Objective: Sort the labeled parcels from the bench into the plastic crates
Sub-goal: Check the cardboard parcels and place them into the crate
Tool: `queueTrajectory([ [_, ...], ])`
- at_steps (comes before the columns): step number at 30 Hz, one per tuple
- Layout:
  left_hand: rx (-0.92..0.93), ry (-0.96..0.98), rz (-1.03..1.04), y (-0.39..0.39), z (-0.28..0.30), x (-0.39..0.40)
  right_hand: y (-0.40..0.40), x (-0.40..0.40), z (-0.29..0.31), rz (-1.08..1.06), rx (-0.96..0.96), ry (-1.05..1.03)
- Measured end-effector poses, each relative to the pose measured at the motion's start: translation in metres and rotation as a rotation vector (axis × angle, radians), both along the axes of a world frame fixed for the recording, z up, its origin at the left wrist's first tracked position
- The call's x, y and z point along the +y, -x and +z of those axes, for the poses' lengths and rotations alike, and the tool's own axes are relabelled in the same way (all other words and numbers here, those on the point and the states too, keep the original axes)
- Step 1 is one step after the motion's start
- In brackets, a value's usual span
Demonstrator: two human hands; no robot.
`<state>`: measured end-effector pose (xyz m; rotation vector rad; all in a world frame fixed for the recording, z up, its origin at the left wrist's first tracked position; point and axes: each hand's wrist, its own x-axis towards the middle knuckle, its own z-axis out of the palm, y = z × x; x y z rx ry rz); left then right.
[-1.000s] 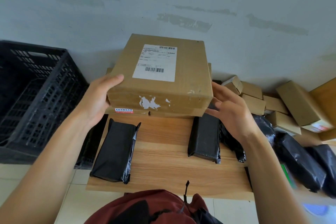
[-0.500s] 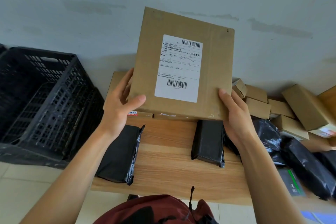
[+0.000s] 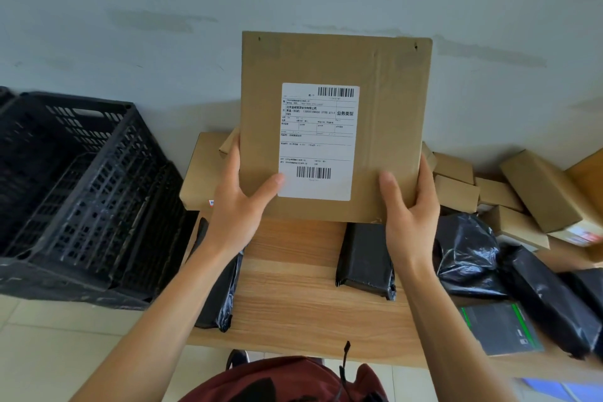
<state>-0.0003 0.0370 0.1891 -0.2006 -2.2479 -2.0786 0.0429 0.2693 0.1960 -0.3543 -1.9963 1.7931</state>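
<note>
Both hands hold a cardboard box [image 3: 336, 127] upright over the wooden bench [image 3: 293, 297], its white label [image 3: 318, 140] facing the camera: left hand [image 3: 239, 202] and right hand [image 3: 409, 206] grip its lower corners. A black crate [image 3: 81, 186] stands left.

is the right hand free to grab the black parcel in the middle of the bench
Probably not yet: the right hand grips the cardboard box together with the left hand. The black parcel lies uncovered just below it.

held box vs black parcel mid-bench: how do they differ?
The box is rigid brown cardboard; the black parcel is a soft plastic bag. The box is held upright, white label facing the camera; the parcel lies flat on the bench, no label showing. The box looks larger.
</note>
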Motion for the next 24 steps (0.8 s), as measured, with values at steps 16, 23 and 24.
queueTrajectory([
  [16, -0.042, -0.051, 0.118, -0.025, -0.01, 0.015, 0.005, 0.023, -0.018, 0.156, -0.051, 0.047],
  [23, -0.042, -0.004, 0.225, -0.042, -0.014, -0.006, 0.015, 0.003, -0.03, 0.263, -0.043, 0.051],
  [24, -0.045, 0.003, 0.245, -0.046, -0.015, -0.012, 0.016, -0.002, -0.031, 0.279, -0.05, 0.051],
])
